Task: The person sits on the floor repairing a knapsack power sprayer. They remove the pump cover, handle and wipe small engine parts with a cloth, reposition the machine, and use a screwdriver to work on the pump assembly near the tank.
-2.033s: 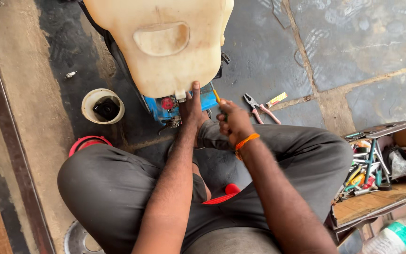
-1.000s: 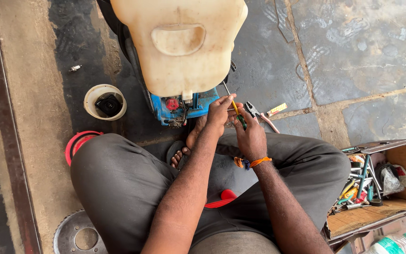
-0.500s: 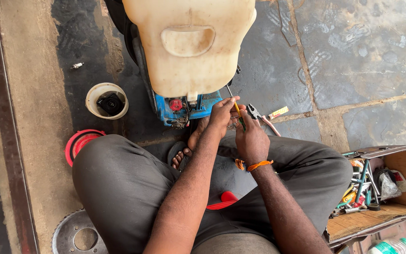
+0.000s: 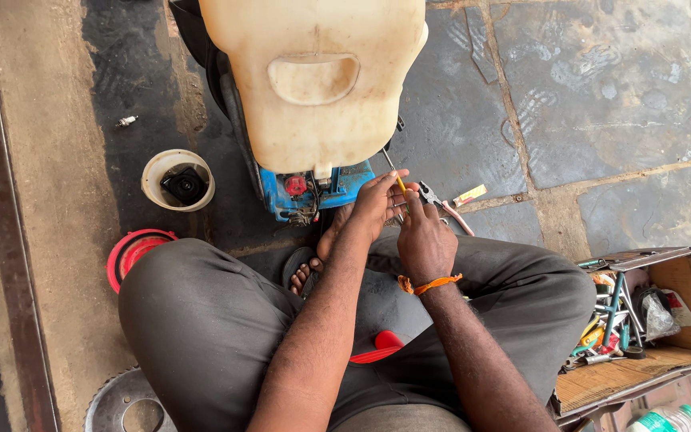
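I sit on the floor with a cream plastic tank (image 4: 313, 80) and its blue motor base (image 4: 313, 188) in front of my knees. My left hand (image 4: 373, 210) and my right hand (image 4: 424, 240) meet just right of the blue base. Together they pinch a thin yellow-handled screwdriver (image 4: 397, 180) whose metal shaft points up toward the tank's lower right edge. An orange thread band circles my right wrist. Red-handled pliers (image 4: 441, 210) lie on the floor, partly hidden behind my right hand.
A cream cup (image 4: 177, 180) holding a black part stands left of the base. A red ring-shaped lid (image 4: 133, 256) sits by my left knee, a toothed metal disc (image 4: 125, 400) lower left. An open wooden toolbox (image 4: 641, 320) with several tools is at right.
Both hands moved up and right from my lap toward the tank's lower right edge, carrying the screwdriver. The view shifted slightly, and the toolbox now shows more fully.
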`<control>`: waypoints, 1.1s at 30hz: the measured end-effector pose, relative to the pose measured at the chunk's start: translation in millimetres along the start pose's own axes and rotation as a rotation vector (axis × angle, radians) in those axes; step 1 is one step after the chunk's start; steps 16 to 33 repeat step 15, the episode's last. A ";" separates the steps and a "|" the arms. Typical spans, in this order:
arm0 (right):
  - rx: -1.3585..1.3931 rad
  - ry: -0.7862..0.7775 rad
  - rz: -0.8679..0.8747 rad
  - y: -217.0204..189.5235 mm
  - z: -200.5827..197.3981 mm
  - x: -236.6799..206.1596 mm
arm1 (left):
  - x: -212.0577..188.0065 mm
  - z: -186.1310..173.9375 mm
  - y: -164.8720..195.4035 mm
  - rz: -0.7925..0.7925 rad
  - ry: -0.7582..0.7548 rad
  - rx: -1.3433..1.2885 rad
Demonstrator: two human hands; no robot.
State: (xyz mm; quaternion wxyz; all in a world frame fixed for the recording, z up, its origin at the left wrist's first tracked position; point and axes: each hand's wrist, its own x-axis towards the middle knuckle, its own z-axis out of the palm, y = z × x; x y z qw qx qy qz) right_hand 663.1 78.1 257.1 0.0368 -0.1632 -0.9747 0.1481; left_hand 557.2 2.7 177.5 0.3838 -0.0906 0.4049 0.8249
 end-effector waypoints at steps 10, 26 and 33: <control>1.509 -0.465 0.651 46.0 14.1 18.2 | -3.4 -1.7 9.3 -0.057 -0.076 -0.080; 0.370 -0.032 0.070 35.7 8.9 -9.4 | 20.3 5.6 -1.3 -0.012 0.119 0.100; 0.370 -0.032 0.070 35.7 8.9 -9.4 | 20.3 5.6 -1.3 -0.012 0.119 0.100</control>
